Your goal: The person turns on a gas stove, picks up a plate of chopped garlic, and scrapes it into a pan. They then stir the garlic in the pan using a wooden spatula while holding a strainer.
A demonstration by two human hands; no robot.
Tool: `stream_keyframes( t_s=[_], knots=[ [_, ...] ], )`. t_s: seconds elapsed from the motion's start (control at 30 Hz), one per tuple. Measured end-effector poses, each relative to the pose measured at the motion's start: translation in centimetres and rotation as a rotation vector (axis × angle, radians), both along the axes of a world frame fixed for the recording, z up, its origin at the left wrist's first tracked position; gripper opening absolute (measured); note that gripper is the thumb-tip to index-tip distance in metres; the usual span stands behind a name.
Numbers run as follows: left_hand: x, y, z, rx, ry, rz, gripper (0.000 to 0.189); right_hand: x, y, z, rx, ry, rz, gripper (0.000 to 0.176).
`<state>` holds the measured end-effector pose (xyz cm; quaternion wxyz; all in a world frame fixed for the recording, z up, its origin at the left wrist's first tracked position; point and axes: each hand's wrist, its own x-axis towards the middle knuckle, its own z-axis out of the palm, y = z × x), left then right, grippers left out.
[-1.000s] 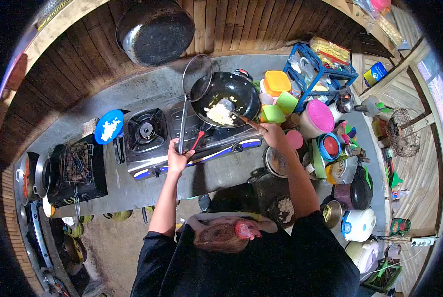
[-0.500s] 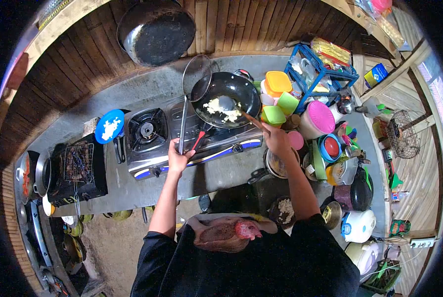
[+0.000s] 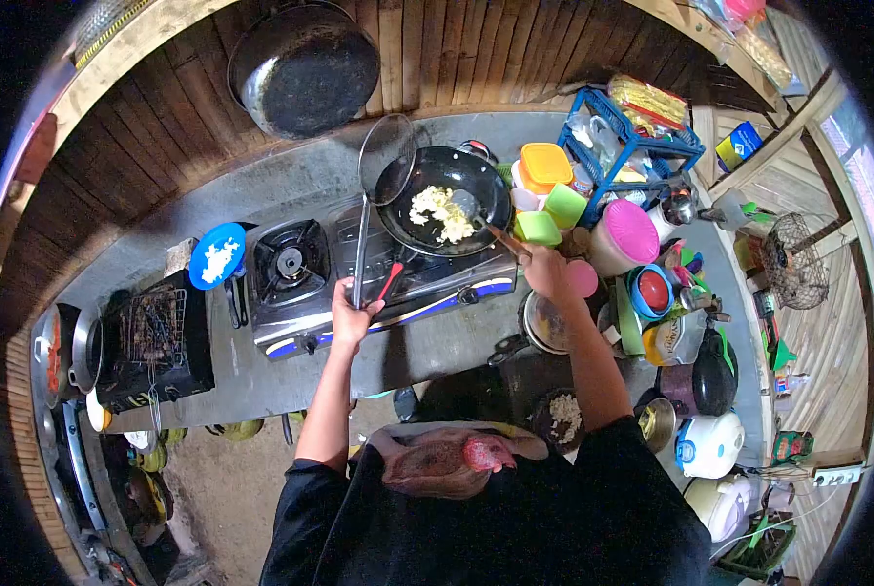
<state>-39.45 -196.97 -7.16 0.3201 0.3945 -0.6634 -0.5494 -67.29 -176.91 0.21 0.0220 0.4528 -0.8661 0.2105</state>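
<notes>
My left hand is closed around the long metal handle of a round mesh strainer, which is raised beside the wok's left rim. A red handle-like piece slants up from the same hand toward the wok. My right hand grips the wooden handle of a spatula from the right. Its metal blade rests in the black wok, against a heap of pale yellow-white food pieces. The wok sits over the right burner of the gas stove.
Left of the stove lie a blue plate with white bits and a black grill box with a wire rack. Plastic tubs, a pink-lidded container and a blue rack crowd the right. A large pan hangs on the wall.
The spatula blade has shifted right in the wok, and the food pieces sit in a closer heap with more of them showing. My left hand and the strainer stay nearly still.
</notes>
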Motion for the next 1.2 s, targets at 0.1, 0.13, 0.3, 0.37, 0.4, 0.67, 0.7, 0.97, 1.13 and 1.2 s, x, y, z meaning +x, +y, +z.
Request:
stream_keyframes(
  t_s=[0.1,0.13,0.3,0.37,0.4,0.67,0.7,0.97,1.13,1.2],
  knots=[
    [0.0,0.0,0.0,-0.058,-0.015,0.012,0.055,0.4,0.5,0.9,-0.049,-0.124,-0.037,0.026],
    [0.0,-0.3,-0.6,-0.062,-0.007,0.006,0.055,0.6,0.8,2.0,-0.048,-0.124,-0.036,0.026],
    [0.1,-0.1,0.1,-0.013,0.003,-0.003,0.056,0.5,2.8,6.6,0.02,0.201,0.057,0.03],
    [0.1,0.3,1.1,0.011,-0.037,-0.003,0.057,0.4,3.3,7.7,0.066,0.263,0.048,0.032],
    [0.0,0.2,1.1,0.012,-0.037,-0.001,0.057,0.3,3.5,8.0,0.11,0.326,0.039,0.033],
    [0.0,-0.2,-0.1,0.032,-0.043,-0.01,0.056,2.9,0.5,5.9,0.172,0.213,0.032,0.036],
    [0.0,-0.1,-0.1,0.032,-0.043,-0.014,0.056,3.1,0.1,5.1,0.042,0.208,0.075,0.035],
    [0.1,-0.4,-0.6,0.061,-0.04,-0.017,0.057,-0.9,0.9,4.4,-0.187,0.342,0.073,0.028],
    [0.2,-0.4,-0.8,0.003,-0.048,-0.006,0.058,-2.9,2.1,5.4,0.169,0.328,-0.083,0.035],
    [0.2,-0.4,-0.5,0.021,-0.049,-0.011,0.058,-3.0,1.8,4.4,0.189,0.331,-0.075,0.036]
  ],
)
